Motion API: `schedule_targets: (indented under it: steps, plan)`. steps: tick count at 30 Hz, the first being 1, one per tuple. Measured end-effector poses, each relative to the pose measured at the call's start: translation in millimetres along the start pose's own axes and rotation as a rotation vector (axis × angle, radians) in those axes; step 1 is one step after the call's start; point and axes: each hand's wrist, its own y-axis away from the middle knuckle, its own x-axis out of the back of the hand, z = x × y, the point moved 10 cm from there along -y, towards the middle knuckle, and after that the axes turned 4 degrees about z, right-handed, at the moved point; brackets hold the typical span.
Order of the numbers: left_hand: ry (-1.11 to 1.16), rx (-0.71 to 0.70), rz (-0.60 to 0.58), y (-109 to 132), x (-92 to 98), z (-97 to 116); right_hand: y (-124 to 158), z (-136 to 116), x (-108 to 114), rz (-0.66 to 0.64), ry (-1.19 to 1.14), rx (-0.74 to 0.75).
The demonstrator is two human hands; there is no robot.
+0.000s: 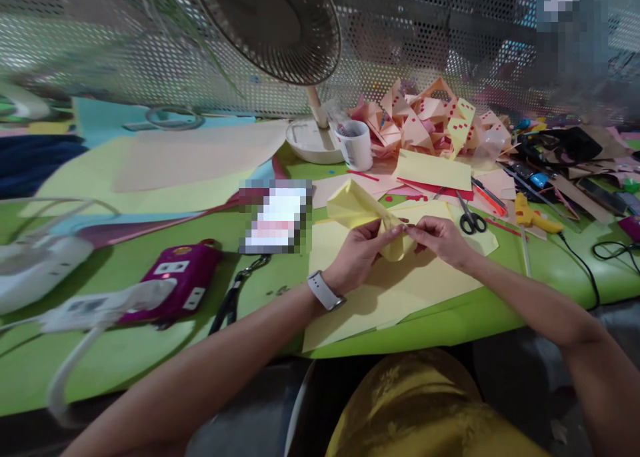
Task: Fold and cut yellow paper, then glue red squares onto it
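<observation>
Both my hands meet over the green table (150,350), pinching a folded yellow paper piece (357,207). My left hand (357,253), with a white watch at its wrist, grips the lower part of the fold with closed fingers. My right hand (440,240) pinches the same paper at its right end. The paper's free flap sticks up and to the left. Beneath the hands lie flat yellow sheets (380,297).
Scissors (470,218), an orange cutter (489,197) and a yellow glue gun (535,217) lie to the right. A pile of folded paper pieces with red dots (430,123), a cup (356,145) and a fan (280,27) stand behind. A purple power strip (175,280) lies to the left.
</observation>
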Motion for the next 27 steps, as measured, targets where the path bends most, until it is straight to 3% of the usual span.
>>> schedule_targets:
  steps: [17, 27]
  plan:
    - [-0.055, -0.041, -0.029, 0, -0.1, -1, 0, 6, 3, 0.048, 0.076, 0.013]
    - [-0.081, -0.081, -0.037, -2, 1.2, 2, 0, 11, -1, 0.011, 0.072, -0.007]
